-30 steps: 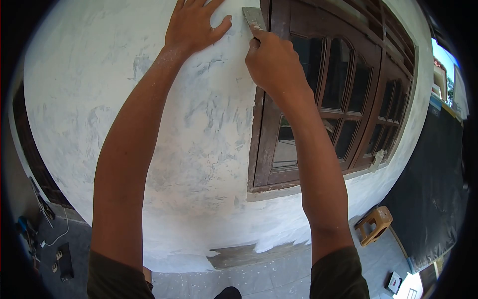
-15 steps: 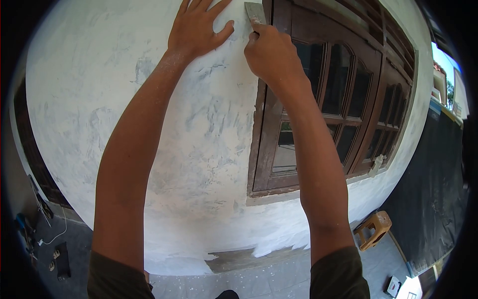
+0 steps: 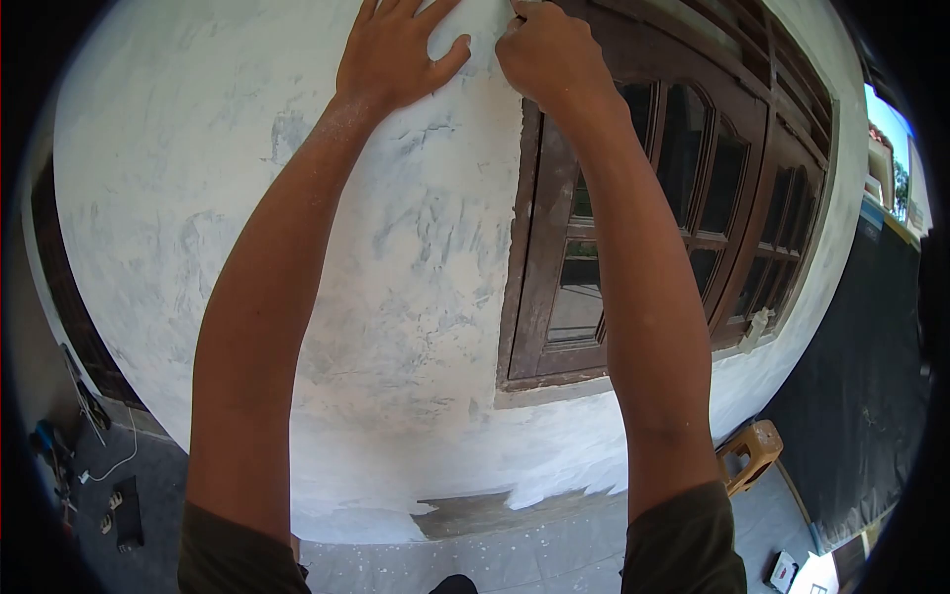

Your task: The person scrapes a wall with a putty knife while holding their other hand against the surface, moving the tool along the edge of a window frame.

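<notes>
My left hand (image 3: 401,54) lies on the white, patchy wall (image 3: 396,267) near the top edge, its fingers spread and partly cut off by the frame. To its right, my right hand (image 3: 554,54) is closed round a scraper (image 3: 517,8), of which only a sliver shows at the top edge; its blade is out of view. That hand is at the upper left corner of the brown wooden window frame (image 3: 526,238), where the frame meets the plaster.
Glass panes fill the brown window. A wooden-coloured stool (image 3: 757,450) stands at the lower right beside a dark sheet (image 3: 851,376). Tools and a white cable (image 3: 134,445) lie on the grey floor at the left. Bare grey shows low on the wall.
My right hand has moved up and slightly right, taking the scraper's blade out of view. My left hand has stayed almost in place.
</notes>
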A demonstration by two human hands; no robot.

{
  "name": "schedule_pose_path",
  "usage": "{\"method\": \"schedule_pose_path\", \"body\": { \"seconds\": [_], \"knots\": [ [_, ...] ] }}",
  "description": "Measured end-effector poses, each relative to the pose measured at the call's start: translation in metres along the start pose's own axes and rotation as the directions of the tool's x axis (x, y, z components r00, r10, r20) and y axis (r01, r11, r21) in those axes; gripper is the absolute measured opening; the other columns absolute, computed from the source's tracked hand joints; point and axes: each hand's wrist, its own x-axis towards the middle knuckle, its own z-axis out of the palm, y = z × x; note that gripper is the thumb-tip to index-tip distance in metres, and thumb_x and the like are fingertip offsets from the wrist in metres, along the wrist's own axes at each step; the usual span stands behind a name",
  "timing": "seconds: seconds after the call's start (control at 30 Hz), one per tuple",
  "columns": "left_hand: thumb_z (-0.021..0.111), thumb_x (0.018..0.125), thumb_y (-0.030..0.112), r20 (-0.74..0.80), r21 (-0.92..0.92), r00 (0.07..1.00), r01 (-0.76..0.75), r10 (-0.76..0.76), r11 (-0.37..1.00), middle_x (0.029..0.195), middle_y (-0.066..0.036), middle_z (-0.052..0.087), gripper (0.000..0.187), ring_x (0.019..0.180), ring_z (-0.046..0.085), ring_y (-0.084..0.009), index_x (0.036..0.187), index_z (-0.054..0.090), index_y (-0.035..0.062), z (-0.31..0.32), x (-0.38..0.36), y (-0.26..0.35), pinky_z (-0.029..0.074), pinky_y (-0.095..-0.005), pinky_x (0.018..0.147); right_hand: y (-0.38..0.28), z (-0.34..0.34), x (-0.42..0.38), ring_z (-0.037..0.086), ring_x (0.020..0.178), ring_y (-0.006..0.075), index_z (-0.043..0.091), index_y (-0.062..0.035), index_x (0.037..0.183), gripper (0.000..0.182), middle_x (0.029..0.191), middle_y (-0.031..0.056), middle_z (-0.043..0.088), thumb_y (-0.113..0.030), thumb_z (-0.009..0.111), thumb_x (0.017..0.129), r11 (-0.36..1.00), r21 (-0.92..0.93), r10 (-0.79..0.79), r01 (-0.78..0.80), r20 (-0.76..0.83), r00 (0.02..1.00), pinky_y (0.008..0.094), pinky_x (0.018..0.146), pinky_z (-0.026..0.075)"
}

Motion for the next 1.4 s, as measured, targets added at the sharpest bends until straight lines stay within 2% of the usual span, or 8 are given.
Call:
{"method": "schedule_pose_path", "body": {
  "seconds": [0.07, 0.17, 0.23, 0.57, 0.77, 0.97, 1.13, 1.4],
  "knots": [
    [0.061, 0.097, 0.04, -0.009, -0.007, 1.0, 0.002, -0.002, 1.0, 0.166, -0.021, 0.035, 0.066, 0.156, 0.027, -0.0364, 0.154, 0.048, 0.0104, -0.002, 0.002, -0.002, 0.018, -0.0539, 0.129, 0.001, 0.003, 0.012, 0.067, 0.106, 0.0503, 0.069, 0.0089, 0.114, 0.032, 0.112, 0.035, 0.069, -0.009, 0.052, 0.094, 1.0, -0.001, -0.007, 0.007, -0.037, 0.999, 0.0539, 0.093, 0.055],
    [0.062, 0.097, 0.039, -0.01, -0.028, 1.0, 0.005, -0.005, 1.0, 0.165, -0.021, 0.035, 0.065, 0.156, 0.027, -0.0361, 0.154, 0.049, 0.0106, -0.002, 0.002, -0.001, 0.018, -0.0533, 0.129, 0.006, 0.009, -0.048, 0.073, 0.087, 0.0491, 0.069, 0.0019, 0.128, 0.038, 0.092, 0.03, 0.073, -0.008, 0.052, 0.095, 0.999, -0.049, -0.022, 0.02, -0.052, 0.998, 0.0542, 0.08, 0.06],
    [0.061, 0.097, 0.039, 0.002, -0.017, 1.0, 0.01, -0.009, 1.0, 0.165, -0.021, 0.035, 0.064, 0.156, 0.027, -0.036, 0.154, 0.049, 0.0111, -0.001, 0.002, -0.001, 0.017, -0.0529, 0.129, 0.004, 0.005, -0.085, 0.073, 0.098, 0.0464, 0.062, -0.0086, 0.143, 0.042, 0.101, 0.0274, 0.075, -0.02, 0.049, 0.105, 0.992, -0.079, 0.109, -0.099, 0.136, 0.985, 0.0507, 0.089, 0.059],
    [0.06, 0.098, 0.039, 0.013, 0.02, 1.0, 0.017, -0.017, 1.0, 0.167, -0.019, 0.033, 0.064, 0.157, 0.025, -0.0345, 0.155, 0.047, 0.0115, -0.001, 0.002, -0.002, 0.016, -0.0524, 0.13, 0.0, 0.005, -0.05, 0.072, 0.097, 0.0479, 0.062, -0.0067, 0.142, 0.041, 0.099, 0.028, 0.074, -0.02, 0.048, 0.105, 0.999, -0.039, 0.029, -0.028, 0.027, 0.999, 0.0523, 0.091, 0.058],
    [0.06, 0.099, 0.04, 0.025, 0.008, 0.999, 0.023, -0.024, 1.0, 0.167, -0.019, 0.032, 0.065, 0.157, 0.024, -0.0343, 0.155, 0.047, 0.0116, -0.002, 0.002, 0.0, 0.015, -0.0523, 0.13, 0.003, 0.008, -0.1, 0.071, 0.098, 0.0486, 0.062, -0.0058, 0.142, 0.043, 0.105, 0.029, 0.074, -0.02, 0.046, 0.105, 0.985, -0.062, 0.168, -0.159, 0.194, 0.966, 0.0526, 0.091, 0.057],
    [0.06, 0.098, 0.039, 0.039, 0.012, 0.999, 0.034, -0.034, 0.999, 0.167, -0.02, 0.033, 0.065, 0.157, 0.024, -0.0342, 0.155, 0.047, 0.0111, -0.005, 0.004, 0.0, 0.016, -0.0517, 0.13, 0.005, 0.017, -0.033, 0.073, 0.087, 0.0484, 0.064, 0.0017, 0.136, 0.043, 0.09, 0.0297, 0.073, -0.008, 0.052, 0.096, 0.998, 0.002, -0.063, 0.063, -0.11, 0.992, 0.0541, 0.078, 0.06],
    [0.061, 0.097, 0.04, 0.016, -0.01, 1.0, 0.019, -0.019, 1.0, 0.166, -0.02, 0.034, 0.065, 0.157, 0.025, -0.0347, 0.154, 0.048, 0.0107, -0.003, 0.002, -0.001, 0.017, -0.0521, 0.129, 0.0, 0.012, -0.073, 0.072, 0.095, 0.0487, 0.067, 0.0049, 0.13, 0.04, 0.099, 0.0314, 0.073, -0.007, 0.053, 0.094, 0.998, -0.016, 0.062, -0.061, 0.08, 0.995, 0.0534, 0.085, 0.059],
    [0.061, 0.097, 0.04, -0.005, -0.018, 1.0, 0.014, -0.014, 1.0, 0.166, -0.021, 0.035, 0.065, 0.157, 0.026, -0.0353, 0.154, 0.048, 0.0105, -0.002, 0.001, -0.003, 0.018, -0.0535, 0.129, -0.002, 0.007, -0.011, 0.07, 0.104, 0.0492, 0.064, -0.0063, 0.141, 0.043, 0.109, 0.031, 0.073, -0.019, 0.049, 0.103, 0.999, 0.007, -0.036, 0.037, -0.029, 0.999, 0.0543, 0.097, 0.055]
  ]
}}
